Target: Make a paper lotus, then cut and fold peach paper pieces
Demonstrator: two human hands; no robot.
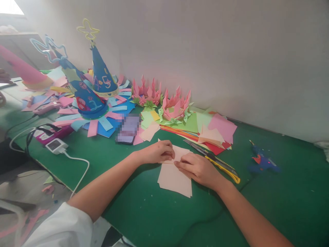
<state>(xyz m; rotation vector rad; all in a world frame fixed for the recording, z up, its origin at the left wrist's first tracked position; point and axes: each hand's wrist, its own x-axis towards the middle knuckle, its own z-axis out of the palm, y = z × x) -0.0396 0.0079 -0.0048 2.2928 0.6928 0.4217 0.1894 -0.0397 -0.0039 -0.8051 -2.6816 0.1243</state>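
Note:
Several pale pink paper sheets (174, 180) lie in a small stack on the green table, in front of me. My left hand (160, 152) is closed, its fingers curled down on the upper part of a pale pink paper, near a fold line. On the same paper, my right hand (197, 169) presses from the right with its fingers together, the tips close to my left fingers. Both hands partly cover the paper. Just beyond my right hand lie a dark-bladed tool (194, 146) and a yellow utility knife (223, 168).
Colored paper sheets (180, 128), pink-and-green folded paper flowers (176, 108) and a phone (128, 128) lie behind my hands. Decorated blue cone hats (101, 70) stand at left, near a purple power strip (52, 133). A blue glue gun (264, 163) rests at right. Another person's hand (4, 76) shows far left.

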